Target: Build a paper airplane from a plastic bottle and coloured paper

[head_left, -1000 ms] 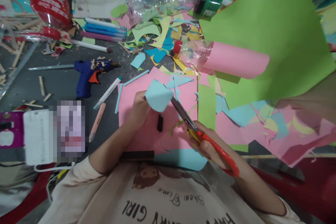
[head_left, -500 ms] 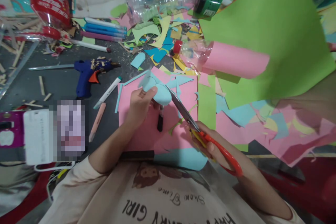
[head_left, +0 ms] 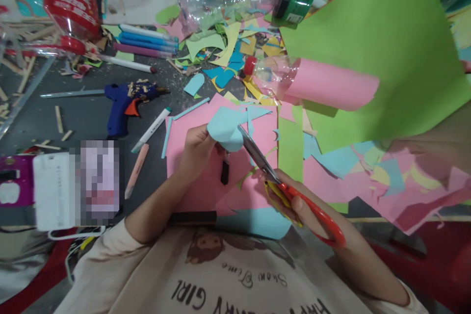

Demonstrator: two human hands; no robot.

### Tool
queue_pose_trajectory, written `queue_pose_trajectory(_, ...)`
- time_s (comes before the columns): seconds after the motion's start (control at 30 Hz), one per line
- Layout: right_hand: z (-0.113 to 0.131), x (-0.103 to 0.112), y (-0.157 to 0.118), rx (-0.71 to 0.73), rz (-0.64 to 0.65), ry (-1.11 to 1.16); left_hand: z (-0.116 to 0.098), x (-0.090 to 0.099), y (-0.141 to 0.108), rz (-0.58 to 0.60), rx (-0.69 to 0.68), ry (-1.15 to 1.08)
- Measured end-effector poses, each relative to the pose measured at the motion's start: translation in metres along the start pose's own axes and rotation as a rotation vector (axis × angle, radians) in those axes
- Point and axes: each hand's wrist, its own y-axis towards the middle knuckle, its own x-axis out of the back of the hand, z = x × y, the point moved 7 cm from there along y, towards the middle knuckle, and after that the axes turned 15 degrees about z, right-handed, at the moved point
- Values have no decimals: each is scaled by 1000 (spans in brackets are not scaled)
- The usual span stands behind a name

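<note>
A light blue paper piece (head_left: 225, 125) with rounded edges is pinched in my left hand (head_left: 196, 149), whose fingertips are partly hidden behind it. My right hand (head_left: 290, 201) grips the scissors (head_left: 311, 211), which have red and yellow handles. Their blades point up and left, with the tips at the paper's right edge. Beneath both hands lies a pink paper sheet (head_left: 198, 191). A dark, short object (head_left: 224, 171) shows just below the blue paper; its kind is unclear.
To the left are a blue glue gun (head_left: 119, 108), a white marker (head_left: 151, 130) and a peach marker (head_left: 137, 170). A bottle wrapped in pink paper (head_left: 331, 83) rests on a green sheet (head_left: 368, 24). Paper scraps (head_left: 224, 76) litter the table beyond my hands.
My left hand has turned the blue paper, so its broad face now covers my thumb. The scissors have shifted slightly to the right and down.
</note>
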Motion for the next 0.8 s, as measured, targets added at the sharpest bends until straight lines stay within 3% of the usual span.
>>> queue_pose_trajectory(0.43,1,-2,6,37,-21,113,8,0,1,19,42,-54)
queue_pose_trajectory(0.8,-20,0,7,64,-32,94,12,3,2,-14,68,-71)
